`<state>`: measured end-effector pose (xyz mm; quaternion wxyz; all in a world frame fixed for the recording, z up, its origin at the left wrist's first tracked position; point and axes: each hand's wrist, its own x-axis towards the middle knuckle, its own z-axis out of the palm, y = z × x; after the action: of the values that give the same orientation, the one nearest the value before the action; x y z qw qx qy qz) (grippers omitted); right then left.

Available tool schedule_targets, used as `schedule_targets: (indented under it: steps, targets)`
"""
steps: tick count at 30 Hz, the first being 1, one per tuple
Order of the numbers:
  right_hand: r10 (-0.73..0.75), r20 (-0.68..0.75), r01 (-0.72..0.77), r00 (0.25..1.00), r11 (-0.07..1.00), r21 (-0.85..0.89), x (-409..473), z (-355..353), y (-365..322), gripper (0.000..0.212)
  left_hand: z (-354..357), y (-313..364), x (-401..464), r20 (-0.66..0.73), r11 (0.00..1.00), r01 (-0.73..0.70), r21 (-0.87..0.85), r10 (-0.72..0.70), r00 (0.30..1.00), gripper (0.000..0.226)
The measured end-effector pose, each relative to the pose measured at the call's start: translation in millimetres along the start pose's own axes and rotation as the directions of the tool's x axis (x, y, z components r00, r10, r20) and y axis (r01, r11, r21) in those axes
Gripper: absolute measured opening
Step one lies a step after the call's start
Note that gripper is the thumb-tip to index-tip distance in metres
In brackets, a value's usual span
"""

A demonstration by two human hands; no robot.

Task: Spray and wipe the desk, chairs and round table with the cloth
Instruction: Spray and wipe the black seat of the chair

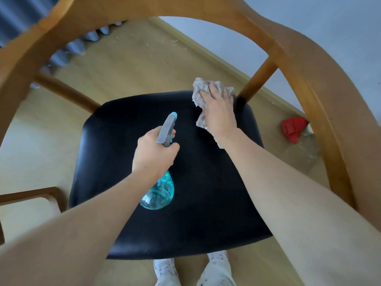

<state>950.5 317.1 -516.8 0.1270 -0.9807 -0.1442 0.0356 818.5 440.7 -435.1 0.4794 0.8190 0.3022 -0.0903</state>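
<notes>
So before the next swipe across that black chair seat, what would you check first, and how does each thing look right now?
1. Cloth under the right hand, flat on the seat: ok.
2. Spray bottle held firmly by the left hand: ok.
3. Bottle holds liquid: ok, some shows in its base.
4. Seat already wet with spray: cannot tell.
5. Wiping path free of objects: ok, though the bottle hangs above the seat's middle.
6. Wooden post close beside the cloth: ok, but wipe away from it.

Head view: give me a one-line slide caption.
Right hand presses a grey cloth onto the chair's black seat while the left hand holds a spray bottle above it.
</notes>
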Motion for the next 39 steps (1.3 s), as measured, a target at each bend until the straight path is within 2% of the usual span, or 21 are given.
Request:
schedule_targets:
  steps: [4,6,8,12,18,28,35,39]
  targets:
    - [-0.021,0.202,0.034,0.979,0.998,-0.057,10.3,14.7,-19.9,0.051,-4.3,4.6,14.3,-0.031,1.0,0.011,-0.009,-0.012,0.999,0.021]
    - [-0.011,0.28,0.021,0.96,0.999,-0.032,9.1,20.4,-16.5,0.052,-7.1,4.4,19.3,-0.044,1.0,0.02,-0.011,-0.021,0.999,0.02]
    - [-0.031,0.259,0.03,0.965,1.0,0.011,5.5,26.1,-8.3,0.053,-9.6,3.7,22.8,-0.055,0.999,0.033,-0.009,-0.033,0.998,0.02]
    - [-0.097,0.172,0.108,0.98,0.992,-0.059,0.9,32.7,-2.3,0.05,-12.1,3.6,23.6,-0.067,0.999,0.036,-0.019,-0.037,0.997,0.022]
    - [-0.074,0.173,0.089,0.982,0.993,-0.081,-10.1,30.2,8.5,0.06,-11.4,3.5,18.1,-0.049,0.999,0.03,-0.023,-0.031,0.998,0.022]
    - [0.092,0.128,-0.081,0.988,0.993,-0.09,-52.9,19.6,51.9,0.063,-18.5,-9.7,1.8,-0.024,1.0,0.021,-0.022,-0.022,0.999,0.02]
    - [0.23,0.103,-0.23,0.968,0.973,-0.016,-98.9,13.2,71.7,0.067,-22.2,-18.8,-11.3,0.018,1.0,0.023,0.013,-0.023,1.0,0.02]
    - [0.264,0.112,-0.268,0.958,0.963,0.015,-109.3,8.2,68.5,0.062,-20.3,-18.5,-21.9,0.046,1.0,0.014,0.023,-0.015,0.999,0.022]
